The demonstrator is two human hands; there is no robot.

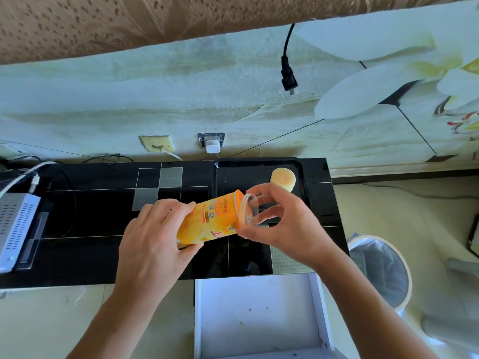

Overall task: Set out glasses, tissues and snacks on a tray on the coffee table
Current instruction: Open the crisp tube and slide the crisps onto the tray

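Head view, near to far. An open white drawer [259, 314] projects below the edge of the black coffee table [103, 224]. Above the table, the left hand [153, 237] wraps its curled fingers around the base of an orange snack canister [210, 220], held tilted with its mouth toward the tray. The right hand [282, 224] pinches the canister's clear plastic lid [248, 209] at the mouth; whether the lid is seated or already free cannot be told. Beyond the hands lies the black tray [259, 164], carrying a stack of pale round chips [283, 178] near its far right corner. Judged progress: early. One helping of snacks is on the tray; no glasses or tissues are visible, so both apparently remain to be set out. A wall socket [211, 142] sits behind the table.
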